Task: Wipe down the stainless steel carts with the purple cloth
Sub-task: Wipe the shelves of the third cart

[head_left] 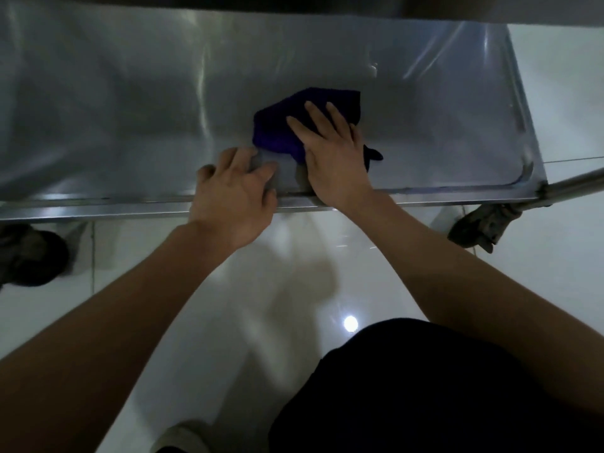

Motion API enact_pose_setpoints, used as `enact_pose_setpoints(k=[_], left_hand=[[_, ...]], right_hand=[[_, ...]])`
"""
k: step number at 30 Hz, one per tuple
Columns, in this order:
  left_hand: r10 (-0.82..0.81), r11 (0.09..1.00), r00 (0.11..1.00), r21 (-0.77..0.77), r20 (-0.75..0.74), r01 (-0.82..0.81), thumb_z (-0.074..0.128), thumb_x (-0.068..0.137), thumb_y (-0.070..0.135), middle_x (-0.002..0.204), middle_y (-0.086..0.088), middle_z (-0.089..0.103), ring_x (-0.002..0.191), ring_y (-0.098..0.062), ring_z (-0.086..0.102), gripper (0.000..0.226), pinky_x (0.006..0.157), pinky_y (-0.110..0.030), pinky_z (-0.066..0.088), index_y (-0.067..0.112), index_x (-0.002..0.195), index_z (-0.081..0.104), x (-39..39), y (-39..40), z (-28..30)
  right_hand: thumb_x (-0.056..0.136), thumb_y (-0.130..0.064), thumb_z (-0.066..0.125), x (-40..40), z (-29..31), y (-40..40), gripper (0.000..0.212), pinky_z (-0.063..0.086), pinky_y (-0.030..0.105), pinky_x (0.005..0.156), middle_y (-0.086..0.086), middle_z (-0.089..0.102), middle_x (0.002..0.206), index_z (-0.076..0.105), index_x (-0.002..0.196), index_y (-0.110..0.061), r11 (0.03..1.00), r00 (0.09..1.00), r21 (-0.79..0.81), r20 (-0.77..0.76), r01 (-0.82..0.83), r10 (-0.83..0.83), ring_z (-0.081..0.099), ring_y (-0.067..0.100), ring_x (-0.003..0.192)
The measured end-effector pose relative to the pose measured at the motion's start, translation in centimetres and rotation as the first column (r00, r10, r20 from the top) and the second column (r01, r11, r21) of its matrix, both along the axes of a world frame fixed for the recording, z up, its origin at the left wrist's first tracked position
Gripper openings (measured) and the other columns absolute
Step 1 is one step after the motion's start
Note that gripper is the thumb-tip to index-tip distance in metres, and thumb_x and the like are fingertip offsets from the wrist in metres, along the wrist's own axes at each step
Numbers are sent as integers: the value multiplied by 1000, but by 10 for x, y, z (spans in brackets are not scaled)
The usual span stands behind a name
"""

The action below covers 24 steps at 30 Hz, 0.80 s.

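A stainless steel cart shelf stretches across the upper half of the view, low above the floor. A bunched purple cloth lies on it near the front edge. My right hand presses flat on the cloth with straight, spread fingers. My left hand rests on the shelf's front rim just left of the cloth, fingers bent over the edge onto the steel, holding nothing separate.
The cart's raised rim runs down the right side to a corner post. Caster wheels sit below at right and left. Glossy white floor tiles lie beneath, and an upper shelf edge overhangs.
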<state>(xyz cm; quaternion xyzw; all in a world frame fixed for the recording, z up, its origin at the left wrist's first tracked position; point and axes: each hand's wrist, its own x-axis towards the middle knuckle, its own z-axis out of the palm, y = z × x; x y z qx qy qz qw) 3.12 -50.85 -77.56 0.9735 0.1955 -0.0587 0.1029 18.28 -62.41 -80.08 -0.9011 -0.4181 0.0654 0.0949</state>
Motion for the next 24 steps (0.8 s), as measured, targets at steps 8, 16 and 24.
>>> enact_pose_setpoints(k=[8, 16, 24], left_hand=[[1, 1000, 1000, 5, 22, -1, 50, 96, 42, 146, -8, 40, 138, -28, 32, 48, 104, -52, 38, 21, 140, 52, 17, -13, 1], [-84, 996, 995, -35, 54, 86, 52, 95, 41, 149, -3, 39, 138, -26, 33, 45, 106, -49, 34, 26, 138, 54, 50, -46, 2], [-145, 989, 989, 4, 25, 145, 49, 95, 44, 143, -7, 41, 132, -32, 38, 43, 102, -53, 39, 27, 134, 55, 97, -76, 2]], right_hand=[[103, -15, 40, 15, 8, -18, 52, 23, 52, 119, 1, 25, 164, 37, 153, -30, 998, 1000, 62, -13, -4, 5, 16, 27, 153], [105, -14, 37, 70, 8, -85, 49, 21, 50, 120, 2, 25, 164, 40, 152, -28, 980, 983, 73, -12, 183, -183, 17, 28, 152], [105, -12, 36, 130, 13, -161, 51, 14, 49, 123, 3, 20, 166, 34, 154, -25, 910, 910, 2, 9, 415, -415, 11, 30, 153]])
